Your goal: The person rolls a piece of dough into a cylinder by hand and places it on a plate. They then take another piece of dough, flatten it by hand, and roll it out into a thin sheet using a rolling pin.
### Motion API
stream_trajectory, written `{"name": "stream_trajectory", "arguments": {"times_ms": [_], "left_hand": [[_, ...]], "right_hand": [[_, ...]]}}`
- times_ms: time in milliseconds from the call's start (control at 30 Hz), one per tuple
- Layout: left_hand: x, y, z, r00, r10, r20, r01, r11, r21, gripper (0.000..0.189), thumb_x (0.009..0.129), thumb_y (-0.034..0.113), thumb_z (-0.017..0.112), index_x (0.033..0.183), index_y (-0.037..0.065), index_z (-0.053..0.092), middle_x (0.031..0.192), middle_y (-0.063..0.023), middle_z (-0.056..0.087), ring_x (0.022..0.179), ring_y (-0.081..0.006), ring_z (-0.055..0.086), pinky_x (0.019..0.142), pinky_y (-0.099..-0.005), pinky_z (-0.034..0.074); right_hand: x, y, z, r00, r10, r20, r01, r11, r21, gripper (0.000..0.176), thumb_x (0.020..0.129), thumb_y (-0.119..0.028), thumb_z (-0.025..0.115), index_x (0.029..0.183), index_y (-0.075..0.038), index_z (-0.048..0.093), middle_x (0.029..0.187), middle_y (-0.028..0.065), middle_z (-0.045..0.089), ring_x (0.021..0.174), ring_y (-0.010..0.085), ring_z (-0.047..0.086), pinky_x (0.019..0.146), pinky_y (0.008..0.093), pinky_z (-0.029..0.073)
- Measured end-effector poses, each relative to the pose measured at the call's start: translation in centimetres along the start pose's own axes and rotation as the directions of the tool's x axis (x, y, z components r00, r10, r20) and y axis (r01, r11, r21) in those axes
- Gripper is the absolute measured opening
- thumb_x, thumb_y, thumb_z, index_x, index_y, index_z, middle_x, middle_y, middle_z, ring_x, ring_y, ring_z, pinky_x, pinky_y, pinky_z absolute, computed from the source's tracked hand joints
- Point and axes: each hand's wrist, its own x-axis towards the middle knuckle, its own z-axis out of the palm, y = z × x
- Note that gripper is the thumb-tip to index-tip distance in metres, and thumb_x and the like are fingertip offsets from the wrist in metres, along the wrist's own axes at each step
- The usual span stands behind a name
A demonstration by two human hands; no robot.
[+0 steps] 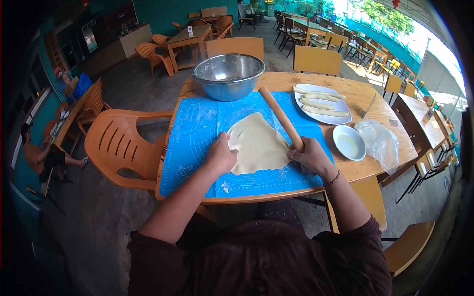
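A thin, uneven sheet of dough [257, 145] lies on a blue silicone mat [190, 133] printed with circles and rulers. My left hand [220, 154] pinches the sheet's left edge between thumb and fingers. In my right hand [312, 159] is the lower end of a wooden rolling pin [279, 116], which slants up and away to the left over the mat. The thumb and fingertips of that same hand are at the dough's right corner. Beyond the mat's right side, a white plate [328, 119] holds several rolled dough strips [316, 104].
A steel mixing bowl [228, 79] stands at the table's back left. To the right sit a white bowl [349, 143] with pale contents and a crumpled clear plastic bag [379, 143]. An orange chair [126, 148] adjoins the left edge. A person [37, 153] sits far left.
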Motion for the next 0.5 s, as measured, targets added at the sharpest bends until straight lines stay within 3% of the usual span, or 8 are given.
{"name": "stream_trajectory", "arguments": {"times_ms": [67,133,200,267,367,433,467,500], "left_hand": [[-0.2,-0.5,0.6,0.986,0.139,-0.088,-0.125,0.981,0.146,0.054,0.087,0.019,0.066,0.131,-0.002,0.044,0.115,-0.0268,0.060,0.100,-0.0350,0.065,0.084,-0.0410,0.053],[-1.4,2.7,-1.4,0.996,-0.086,0.028,0.080,0.981,0.175,0.064,0.085,0.026,0.069,0.135,-0.003,0.039,0.124,-0.0274,0.057,0.119,-0.0390,0.055,0.100,-0.0436,0.044],[-1.2,2.6,-0.6,0.996,-0.089,0.025,0.082,0.979,0.187,0.068,0.084,0.026,0.070,0.135,-0.004,0.036,0.123,-0.0274,0.058,0.117,-0.0394,0.056,0.099,-0.0441,0.044],[-1.1,2.1,0.3,0.995,-0.096,0.024,0.089,0.975,0.203,0.073,0.083,0.027,0.071,0.136,-0.005,0.033,0.122,-0.0275,0.058,0.115,-0.0399,0.057,0.098,-0.0446,0.045],[0.2,-0.4,2.4,0.995,0.008,-0.104,0.002,0.995,0.102,0.070,0.084,0.018,0.070,0.136,-0.007,0.031,0.121,-0.0276,0.058,0.110,-0.0365,0.060,0.095,-0.0416,0.048],[2.0,-2.7,3.8,0.989,0.062,-0.135,-0.102,0.944,-0.312,0.065,0.085,0.006,0.067,0.137,-0.006,0.029,0.116,-0.0244,0.059,0.096,-0.0288,0.065,0.076,-0.0372,0.055],[1.8,-2.8,3.7,0.988,0.063,-0.138,-0.104,0.944,-0.313,0.065,0.085,0.006,0.067,0.137,-0.006,0.029,0.116,-0.0244,0.059,0.096,-0.0288,0.065,0.076,-0.0372,0.055],[0.3,-1.0,2.0,0.998,-0.048,0.032,0.058,0.837,-0.545,0.065,0.085,0.004,0.066,0.137,-0.006,0.028,0.112,-0.0224,0.059,0.090,-0.0246,0.065,0.066,-0.0343,0.054]], "right_hand": [[-0.9,-0.2,-0.1,0.999,-0.004,-0.037,0.002,0.999,-0.046,0.028,0.083,-0.013,0.070,0.105,0.001,0.060,0.063,0.0018,0.055,0.041,0.0087,0.049,0.032,0.0258,0.034],[-0.5,0.4,-0.1,0.996,-0.048,-0.071,0.039,0.992,-0.121,0.028,0.083,-0.013,0.070,0.104,0.001,0.060,0.064,0.0021,0.056,0.042,0.0089,0.050,0.034,0.0264,0.036],[0.6,1.2,0.3,0.990,-0.104,-0.099,0.083,0.977,-0.198,0.027,0.083,-0.014,0.071,0.103,0.001,0.060,0.065,0.0024,0.057,0.044,0.0091,0.051,0.037,0.0269,0.039],[1.4,1.9,1.0,0.988,-0.116,-0.106,0.081,0.954,-0.290,0.037,0.075,-0.023,0.074,0.099,0.002,0.062,0.081,0.0214,0.065,0.081,0.0376,0.065,0.076,0.0432,0.051],[1.0,0.8,1.9,0.975,-0.173,-0.138,0.090,0.881,-0.465,0.033,0.074,-0.023,0.074,0.094,0.001,0.062,0.084,0.0222,0.066,0.083,0.0402,0.064,0.075,0.0451,0.051],[1.2,1.0,2.0,0.973,-0.180,-0.144,0.092,0.877,-0.472,0.036,0.073,-0.022,0.075,0.096,0.003,0.062,0.084,0.0231,0.066,0.081,0.0393,0.064,0.073,0.0433,0.050],[1.3,1.0,2.0,0.970,-0.190,-0.154,0.094,0.872,-0.481,0.039,0.072,-0.021,0.077,0.099,0.004,0.063,0.083,0.0239,0.065,0.078,0.0384,0.063,0.071,0.0415,0.049],[1.4,1.1,1.8,0.969,-0.192,-0.155,0.095,0.871,-0.482,0.039,0.072,-0.021,0.077,0.099,0.004,0.063,0.083,0.0239,0.065,0.078,0.0384,0.063,0.071,0.0415,0.049]]}}
